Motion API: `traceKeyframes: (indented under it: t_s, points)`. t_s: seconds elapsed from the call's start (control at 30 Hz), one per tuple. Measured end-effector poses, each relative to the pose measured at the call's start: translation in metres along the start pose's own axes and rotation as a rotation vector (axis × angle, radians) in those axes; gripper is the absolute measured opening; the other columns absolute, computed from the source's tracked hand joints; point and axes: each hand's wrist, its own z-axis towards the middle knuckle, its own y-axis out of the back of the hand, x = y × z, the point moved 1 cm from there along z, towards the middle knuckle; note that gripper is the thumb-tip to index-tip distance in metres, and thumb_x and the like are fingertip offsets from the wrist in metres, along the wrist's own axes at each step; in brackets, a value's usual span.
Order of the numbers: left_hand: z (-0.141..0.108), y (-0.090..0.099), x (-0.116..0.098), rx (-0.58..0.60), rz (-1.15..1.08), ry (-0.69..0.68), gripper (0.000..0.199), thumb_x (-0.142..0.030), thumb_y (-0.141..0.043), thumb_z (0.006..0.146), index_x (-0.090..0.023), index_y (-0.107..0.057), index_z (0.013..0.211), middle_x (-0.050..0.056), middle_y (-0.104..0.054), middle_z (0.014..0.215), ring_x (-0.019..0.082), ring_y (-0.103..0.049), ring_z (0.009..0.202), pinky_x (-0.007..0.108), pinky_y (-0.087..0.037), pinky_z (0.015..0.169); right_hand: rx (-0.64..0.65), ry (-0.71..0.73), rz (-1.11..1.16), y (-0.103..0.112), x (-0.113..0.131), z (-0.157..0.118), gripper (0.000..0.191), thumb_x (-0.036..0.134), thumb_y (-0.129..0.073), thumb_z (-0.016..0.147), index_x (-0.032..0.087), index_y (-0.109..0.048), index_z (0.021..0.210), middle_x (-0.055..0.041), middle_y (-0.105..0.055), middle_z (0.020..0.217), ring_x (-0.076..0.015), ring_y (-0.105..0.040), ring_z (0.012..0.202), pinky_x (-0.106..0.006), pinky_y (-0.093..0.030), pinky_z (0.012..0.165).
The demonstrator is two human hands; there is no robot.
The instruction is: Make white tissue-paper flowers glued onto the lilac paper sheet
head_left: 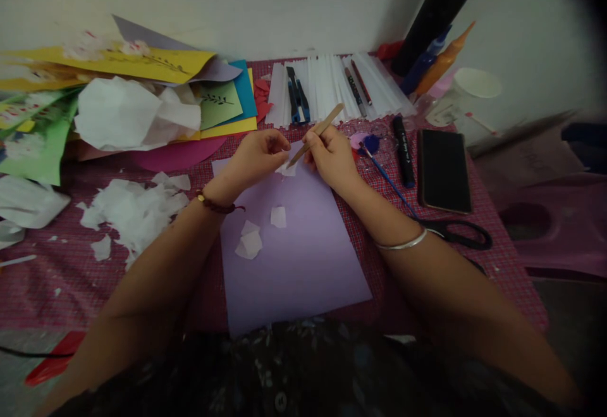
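My right hand grips a flat wooden craft stick, which slants with its lower end down by a small white paper piece. Curled close to that same piece is my left hand, its thumb and fingers drawn together; what they pinch, if anything, is hidden. Both hands are over the top part of a purple paper sheet. Lower on the sheet lie another white paper piece and some overlapping white scraps.
Torn white paper is heaped at left, below decorated coloured papers. Clear glue sticks lie at the back with a box cutter. On the right are a black marker, paintbrush, phone and scissors.
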Motion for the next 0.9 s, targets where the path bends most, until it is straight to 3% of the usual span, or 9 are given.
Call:
traceKeyframes:
  t_s: [0.17, 0.37, 0.63, 0.8, 0.9]
  points:
    - [0.001, 0.012, 0.003, -0.082, 0.017, 0.009, 0.007, -0.015, -0.057, 0.074, -0.015, -0.063, 0.077, 0.001, -0.061, 0.072, 0.012, -0.051, 0.065, 0.025, -0.040, 0.061, 0.049, -0.071, 0.069, -0.002, -0.004, 0.001, 0.029, 0.051, -0.050, 0.095, 0.024, -0.051, 0.085, 0.0056, -0.058, 0.055, -0.0110, -0.051, 0.040, -0.027, -0.041, 0.042]
    - [0.005, 0.016, 0.019, -0.023, 0.088, 0.041, 0.013, -0.016, -0.052, 0.074, -0.014, -0.065, 0.076, 0.003, -0.063, 0.073, 0.013, -0.052, 0.067, 0.026, -0.041, 0.062, 0.090, -0.188, 0.166, -0.004, -0.008, 0.004, 0.027, 0.049, -0.055, 0.093, 0.025, -0.051, 0.083, 0.0042, -0.063, 0.056, -0.0108, -0.051, 0.039, -0.025, -0.040, 0.037]
    - [0.007, 0.015, 0.024, -0.022, 0.087, 0.003, 0.013, -0.017, -0.051, 0.074, -0.016, -0.063, 0.074, 0.002, -0.063, 0.072, 0.013, -0.053, 0.068, 0.025, -0.043, 0.063, 0.147, -0.212, 0.236, -0.003, -0.009, 0.007, 0.024, 0.043, -0.059, 0.092, 0.024, -0.054, 0.079, 0.0033, -0.065, 0.057, -0.0101, -0.052, 0.039, -0.024, -0.041, 0.037]
    - [-0.013, 0.021, 0.020, -0.017, 0.098, -0.021, 0.017, -0.019, -0.053, 0.077, -0.013, -0.066, 0.087, 0.005, -0.067, 0.082, 0.015, -0.057, 0.073, 0.027, -0.045, 0.066, 0.190, -0.227, 0.225, 0.001, -0.005, 0.008, 0.023, 0.042, -0.061, 0.090, 0.022, -0.059, 0.077, 0.0023, -0.066, 0.057, -0.0093, -0.050, 0.038, -0.023, -0.040, 0.036]
    - [-0.039, 0.027, 0.009, -0.002, 0.198, -0.062, 0.016, -0.021, -0.055, 0.079, -0.015, -0.067, 0.087, 0.005, -0.068, 0.085, 0.016, -0.060, 0.077, 0.030, -0.047, 0.072, 0.127, -0.250, 0.225, 0.002, -0.005, 0.008, 0.023, 0.038, -0.061, 0.091, 0.021, -0.058, 0.076, 0.0033, -0.063, 0.055, -0.0087, -0.050, 0.037, -0.022, -0.039, 0.036]
